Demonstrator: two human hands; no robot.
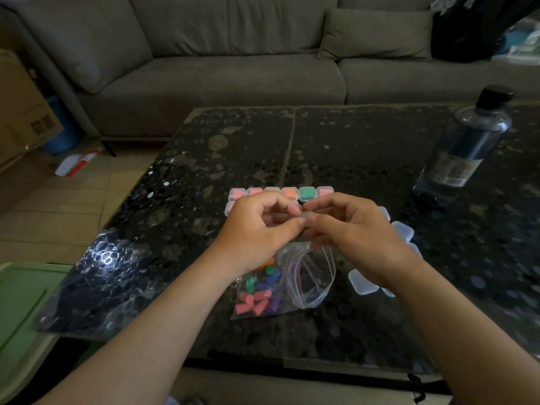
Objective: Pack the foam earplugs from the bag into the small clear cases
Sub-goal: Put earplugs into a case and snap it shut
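A clear zip bag [304, 276] lies on the dark table just below my hands, with pink, blue, green, orange and purple foam earplugs [258, 290] bunched in its left end. My left hand [257, 226] and my right hand [353, 232] meet fingertip to fingertip above the bag, both pinching one small clear case [305, 216] between them. Behind my hands stand rows of filled cases [306, 192] showing pink, orange and green plugs. Empty clear cases [362, 283] lie to the right, partly hidden by my right wrist.
A dark plastic bottle [464, 144] with a black cap stands at the table's right. The speckled black table [365, 135] has a grey sofa [233, 68] behind it. A cardboard box [20, 112] and a blue tub sit on the floor at left, a green surface at lower left.
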